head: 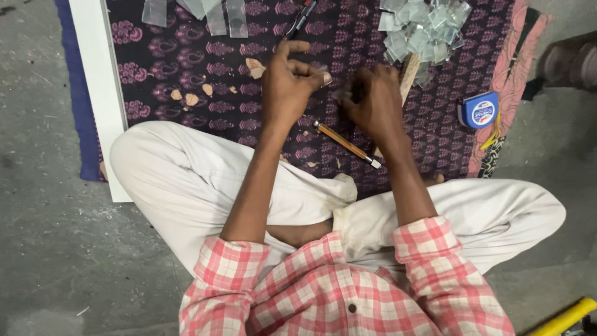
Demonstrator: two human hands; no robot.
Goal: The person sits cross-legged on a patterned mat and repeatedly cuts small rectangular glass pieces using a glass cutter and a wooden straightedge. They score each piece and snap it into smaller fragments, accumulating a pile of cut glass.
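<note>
Hands are meeting over a dark patterned cloth (205, 68) spread on the concrete floor (50, 249), where a person in a checked shirt is sitting cross-legged. Between them, a small clear glass piece (339, 93) is lying on the cloth, blurred and hard to make out. The left hand (289, 84) is curling its fingers (311, 73) toward the piece from the left, thumb and forefinger drawn close as if pinching its edge; the right hand (373, 99) is bunching its fingers tight against it from the right, and seems nearer. Just below, a wooden-handled cutter (345, 144) is lying slantwise, its tip pointing lower right. Beyond the right hand, a heap of cut glass squares (423, 31) is piling up, a blue tape measure (479, 112) beside it.
</note>
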